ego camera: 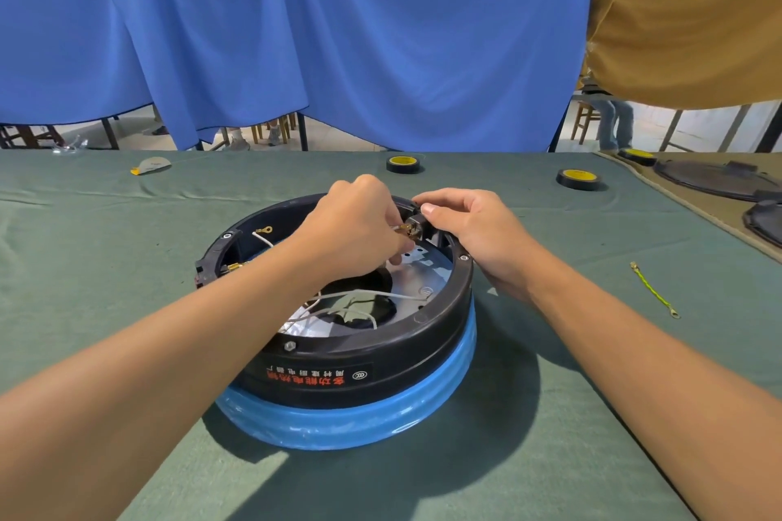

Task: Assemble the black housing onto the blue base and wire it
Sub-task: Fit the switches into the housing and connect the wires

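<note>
Black plastic housing point(338, 355) is already sitting on the blue base point(347, 423), ring seated all round, near the middle of the green-clothed tabletop point(127, 393), so I'm judging the fitting step done and the wiring step in hand. I'm working at the far inner rim: my left hand point(359, 224) is pinching a small brass terminal point(407, 229) between thumb and fingertips, the rest of the fingers curled, and is bringing it up against a small dark block point(419, 222) mounted inside the housing wall. My right hand point(461, 224) is draped over the rim, thumb and forefinger pressing on that block, probably bracing it so the terminal can push on without the part twisting. Whether the terminal is fully seated I cannot tell, the fingers are covering it. White wires point(359, 296) are looping loose over the silver plate point(423, 271) inside, and another white lead with a ring lug point(266, 230) is sticking up free at the far left of the ring, so more connections are likely left. A green-yellow earth wire point(653, 290) is lying on the cloth well apart to the right, within reach, probably waiting its turn. Two black tape rolls with yellow cores point(404, 164) point(579, 178) are parked beyond the housing, out of the way. Dark lids point(715, 182) are lying on the neighbouring table at right. A blue curtain point(296, 34) is hanging behind.
</note>
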Demonstrator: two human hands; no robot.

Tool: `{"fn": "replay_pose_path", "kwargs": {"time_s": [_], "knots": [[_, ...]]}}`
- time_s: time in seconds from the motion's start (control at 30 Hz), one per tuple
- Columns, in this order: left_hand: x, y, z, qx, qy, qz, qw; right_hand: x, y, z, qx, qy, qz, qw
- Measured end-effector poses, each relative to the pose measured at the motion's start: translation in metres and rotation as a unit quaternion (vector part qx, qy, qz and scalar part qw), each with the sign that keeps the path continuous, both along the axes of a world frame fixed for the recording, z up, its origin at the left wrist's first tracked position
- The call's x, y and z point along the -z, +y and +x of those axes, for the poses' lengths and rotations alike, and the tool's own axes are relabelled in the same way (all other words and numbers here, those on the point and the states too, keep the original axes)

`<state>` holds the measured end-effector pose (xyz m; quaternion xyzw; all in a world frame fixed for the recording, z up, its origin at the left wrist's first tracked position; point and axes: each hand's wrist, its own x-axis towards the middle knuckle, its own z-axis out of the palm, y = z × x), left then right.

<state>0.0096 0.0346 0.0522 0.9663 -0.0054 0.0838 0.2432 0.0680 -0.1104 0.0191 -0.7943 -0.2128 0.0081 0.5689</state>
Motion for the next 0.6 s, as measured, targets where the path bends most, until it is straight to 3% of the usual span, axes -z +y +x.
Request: {"fn": "replay_pose_path", "kwargs": {"time_s": [0.4, 0.6], "knots": [[0.006, -0.003, 0.007, -0.011, -0.042, 0.037, 0.998, 0.002, 0.005, 0.0, 0.006, -0.012, -0.015, 1.0], [0.009, -0.006, 0.007, -0.009, -0.051, 0.048, 0.998, -0.003, 0.004, 0.001, -0.009, 0.032, -0.002, 0.999]]}}
